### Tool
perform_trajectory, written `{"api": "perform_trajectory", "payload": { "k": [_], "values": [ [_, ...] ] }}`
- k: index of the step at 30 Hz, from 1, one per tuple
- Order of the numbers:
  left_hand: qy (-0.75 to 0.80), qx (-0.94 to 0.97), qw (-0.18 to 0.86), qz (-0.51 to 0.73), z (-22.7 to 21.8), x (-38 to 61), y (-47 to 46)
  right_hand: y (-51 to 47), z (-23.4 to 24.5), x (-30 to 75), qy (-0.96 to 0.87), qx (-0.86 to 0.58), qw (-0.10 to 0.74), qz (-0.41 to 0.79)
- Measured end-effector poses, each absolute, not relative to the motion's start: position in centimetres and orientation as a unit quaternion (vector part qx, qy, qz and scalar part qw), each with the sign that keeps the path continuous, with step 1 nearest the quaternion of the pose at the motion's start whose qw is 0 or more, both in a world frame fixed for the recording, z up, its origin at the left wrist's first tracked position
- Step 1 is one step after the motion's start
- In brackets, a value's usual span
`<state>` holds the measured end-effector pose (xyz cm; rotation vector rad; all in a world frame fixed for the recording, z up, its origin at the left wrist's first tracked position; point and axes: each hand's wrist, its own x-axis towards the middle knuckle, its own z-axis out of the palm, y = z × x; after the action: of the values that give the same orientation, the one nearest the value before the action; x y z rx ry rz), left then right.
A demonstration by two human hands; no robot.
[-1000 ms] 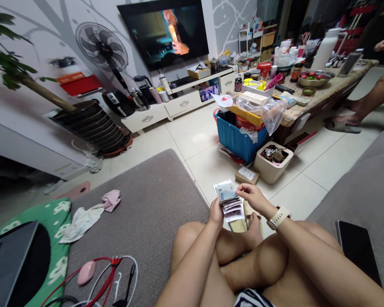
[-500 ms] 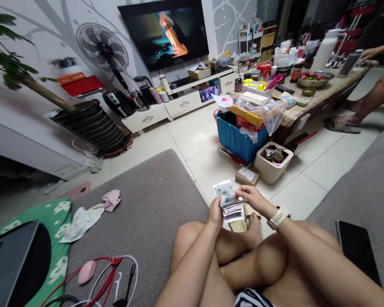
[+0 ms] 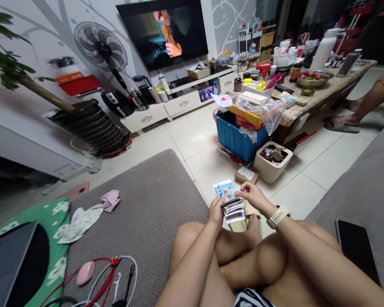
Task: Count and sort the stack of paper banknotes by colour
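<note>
A thick bundle of banknotes (image 3: pixel 234 209) is held over my crossed legs, its lower ends fanned toward me. My left hand (image 3: pixel 216 209) grips the bundle from its left side, the thumb on top. At the upper right of the bundle, my right hand (image 3: pixel 251 195) pinches the edge of a pale note (image 3: pixel 229 194) between thumb and fingers. Behind that note a bluer one (image 3: pixel 223 186) shows with a white edge. A watch with a light strap (image 3: pixel 279 216) is on my right wrist. How many notes there are cannot be made out.
A black phone (image 3: pixel 356 251) lies on the sofa at my right. Cables (image 3: pixel 110 277), a pink case (image 3: pixel 85 273) and cloths (image 3: pixel 81 221) lie to my left. Ahead are a bin (image 3: pixel 273 164), a blue basket (image 3: pixel 238 140) and a cluttered table (image 3: pixel 331 94). Another person's leg (image 3: pixel 376 96) shows at right.
The upper note has tilted down toward me under my right fingers, uncovering more of the blue note behind it. My left hand keeps its grip on the bundle. The television picture differs.
</note>
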<state>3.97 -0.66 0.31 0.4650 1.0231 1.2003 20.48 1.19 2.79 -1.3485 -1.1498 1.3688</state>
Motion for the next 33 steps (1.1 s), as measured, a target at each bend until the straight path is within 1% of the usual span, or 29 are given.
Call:
{"api": "perform_trajectory", "payload": {
  "k": [6, 13, 21, 28, 33],
  "values": [
    [0.441, 0.230, 0.688, 0.529, -0.5, 4.0, -0.6, 1.3, 3.0, 20.4, -0.477, -0.548, 0.420, 0.544],
    [0.437, 0.232, 0.683, 0.538, -0.2, 4.1, -0.7, 1.2, 2.9, 20.4, -0.495, -0.554, 0.407, 0.532],
    [0.448, 0.226, 0.673, 0.544, 0.5, 4.1, -0.8, 1.1, 3.0, 20.3, -0.496, -0.520, 0.405, 0.565],
    [0.467, 0.186, 0.653, 0.566, 0.8, 4.1, -0.6, 0.8, 4.4, 20.0, -0.485, -0.476, 0.415, 0.604],
    [0.467, 0.193, 0.647, 0.571, 0.9, 3.9, -0.6, 0.6, 5.3, 19.8, -0.478, -0.449, 0.414, 0.631]
  ]
}}
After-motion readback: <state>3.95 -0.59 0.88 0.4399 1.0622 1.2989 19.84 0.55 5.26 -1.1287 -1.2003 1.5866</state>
